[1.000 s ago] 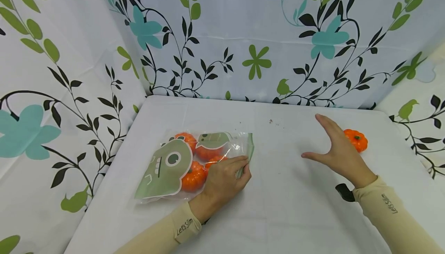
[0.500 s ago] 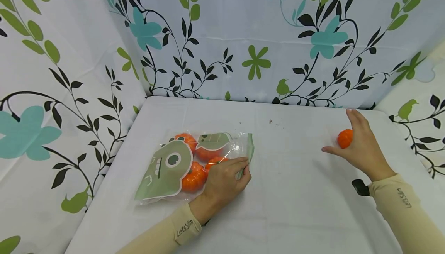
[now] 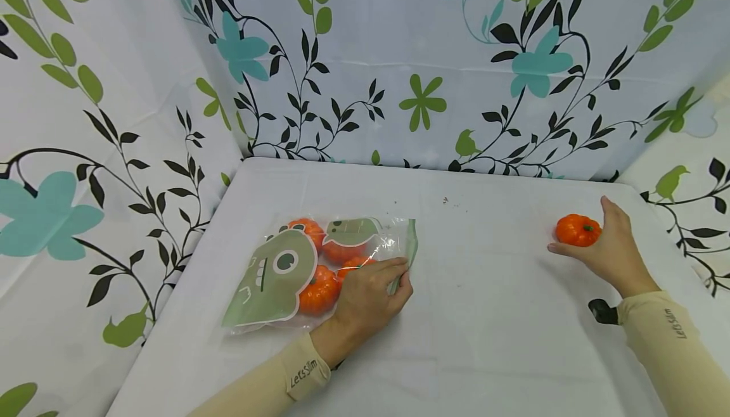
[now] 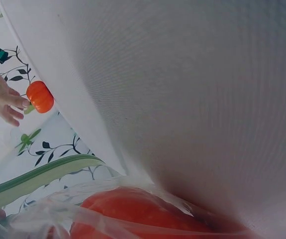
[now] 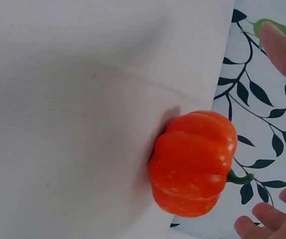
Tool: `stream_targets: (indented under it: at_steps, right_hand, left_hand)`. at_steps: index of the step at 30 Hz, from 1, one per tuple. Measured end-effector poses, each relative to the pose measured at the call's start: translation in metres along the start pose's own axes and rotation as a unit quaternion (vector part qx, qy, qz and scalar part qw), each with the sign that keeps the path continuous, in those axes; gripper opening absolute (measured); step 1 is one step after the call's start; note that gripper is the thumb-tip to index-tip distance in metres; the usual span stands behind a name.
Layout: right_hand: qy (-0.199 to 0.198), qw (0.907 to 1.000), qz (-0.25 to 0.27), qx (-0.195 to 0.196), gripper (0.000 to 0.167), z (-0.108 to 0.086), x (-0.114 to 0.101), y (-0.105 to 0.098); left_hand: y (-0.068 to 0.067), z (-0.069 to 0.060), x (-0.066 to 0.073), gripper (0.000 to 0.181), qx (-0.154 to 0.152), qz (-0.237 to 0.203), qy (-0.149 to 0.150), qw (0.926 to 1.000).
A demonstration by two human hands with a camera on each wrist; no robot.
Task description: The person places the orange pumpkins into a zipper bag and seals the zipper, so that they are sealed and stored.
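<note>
My left hand (image 3: 371, 293) pinches the green zip edge of a clear zip bag (image 3: 259, 290) printed with a green cartoon animal. Several small orange toy pumpkins (image 3: 319, 291) show through its plastic; in the left wrist view one pumpkin (image 4: 138, 209) bulges close beneath the film. Over on the right, a single orange pumpkin (image 3: 573, 229) with a green stem rests on the table. Around its near right side my right hand (image 3: 618, 262) is spread, thumb and fingers apart. The right wrist view has that pumpkin (image 5: 195, 164) with a gap between it and the fingers (image 5: 269, 216).
A white cloth covers the table (image 3: 456, 315). Patterned curtains (image 3: 353, 56) with leaves and flowers stand along its back and sides. Small dark specks (image 3: 446, 201) lie near the far edge.
My right hand has moved rightward past the loose pumpkin, leaving it in plain view by the thumb. The left hand and bag stay where they were.
</note>
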State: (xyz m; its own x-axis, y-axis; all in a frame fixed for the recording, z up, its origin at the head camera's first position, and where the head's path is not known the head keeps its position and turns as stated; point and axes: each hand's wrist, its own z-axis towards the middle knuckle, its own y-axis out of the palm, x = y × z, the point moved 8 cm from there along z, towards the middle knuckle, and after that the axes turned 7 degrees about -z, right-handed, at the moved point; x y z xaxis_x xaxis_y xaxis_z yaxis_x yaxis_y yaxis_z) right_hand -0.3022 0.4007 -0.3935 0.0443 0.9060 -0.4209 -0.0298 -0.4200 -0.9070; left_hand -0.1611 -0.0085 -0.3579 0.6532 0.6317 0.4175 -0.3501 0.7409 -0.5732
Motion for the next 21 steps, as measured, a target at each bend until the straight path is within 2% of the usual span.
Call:
stream_targets:
  at_steps: [9, 21]
  right_hand:
    - [0.058, 0.9978, -0.002, -0.032, 0.136, -0.002, 0.021, 0.003]
    - [0.073, 0.9967, -0.002, -0.036, 0.124, -0.002, 0.027, 0.009]
  left_hand:
    - [0.000, 0.000, 0.000, 0.019, 0.002, 0.000, 0.001, 1.0000]
    - [-0.002, 0.001, 0.000, 0.018, -0.002, -0.002, -0.006, 1.0000]
